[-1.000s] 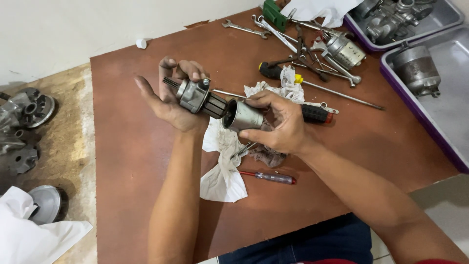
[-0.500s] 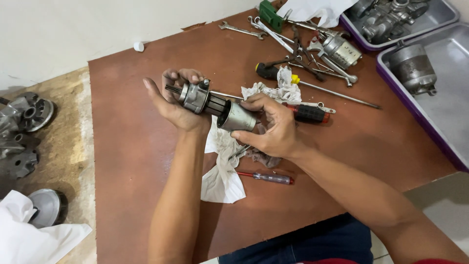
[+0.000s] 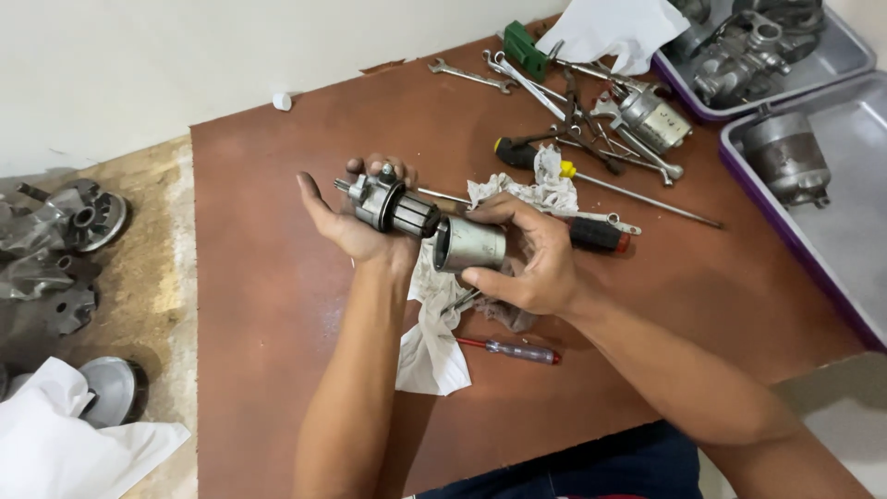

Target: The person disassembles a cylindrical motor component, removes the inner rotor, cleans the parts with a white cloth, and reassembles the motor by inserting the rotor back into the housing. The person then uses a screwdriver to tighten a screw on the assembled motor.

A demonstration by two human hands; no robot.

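Starter-motor armature (image 3: 393, 205), dark and ribbed with a metal end plate, lies across the palm of the left hand (image 3: 356, 222); the fingers curl loosely around its far side, the thumb stands free. Directly to its right, a cylindrical metal housing (image 3: 469, 244) has its open mouth facing the armature's ribbed end, the two nearly touching. The right hand (image 3: 531, 254) clasps the housing, thumb beneath and fingers wrapped over the top. Both parts are held just above the brown table (image 3: 268, 305).

Below the housing, a crumpled white rag (image 3: 430, 346) lies on the table, and just below and right of the rag a small red-handled screwdriver (image 3: 513, 349). Right of the housing lies a screwdriver with a black-and-red handle (image 3: 599, 235). Beyond the housing, toward the wall, a scatter of wrenches (image 3: 504, 76) and a green tool (image 3: 523, 48) lie near a white cloth (image 3: 614, 30). At the far right, two purple-rimmed metal trays (image 3: 855, 199) hold grey engine parts (image 3: 785, 157). Left of the table, more metal parts (image 3: 65, 236) lie on the floor.
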